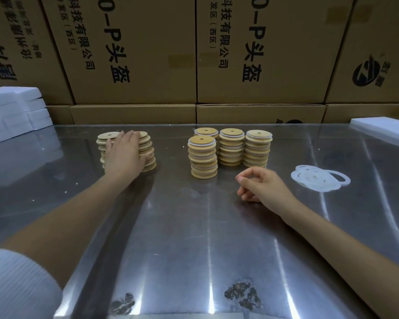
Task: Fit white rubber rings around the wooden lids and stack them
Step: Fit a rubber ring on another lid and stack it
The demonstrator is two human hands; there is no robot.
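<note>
Two leaning stacks of bare wooden lids (148, 148) stand at the left of the metal table. My left hand (123, 155) reaches over them, fingers extended onto the top lids. Several stacks of lids with white rings fitted (203, 157) stand in the middle. A small heap of loose white rubber rings (318, 178) lies to the right. My right hand (260, 184) rests on the table in front of the ringed stacks, fingers loosely curled, holding nothing that I can see.
The shiny metal table (194, 238) carries white foam blocks at its far left (16, 111) and far right (382, 130). Large printed cardboard boxes (251, 54) form a wall right behind the table.
</note>
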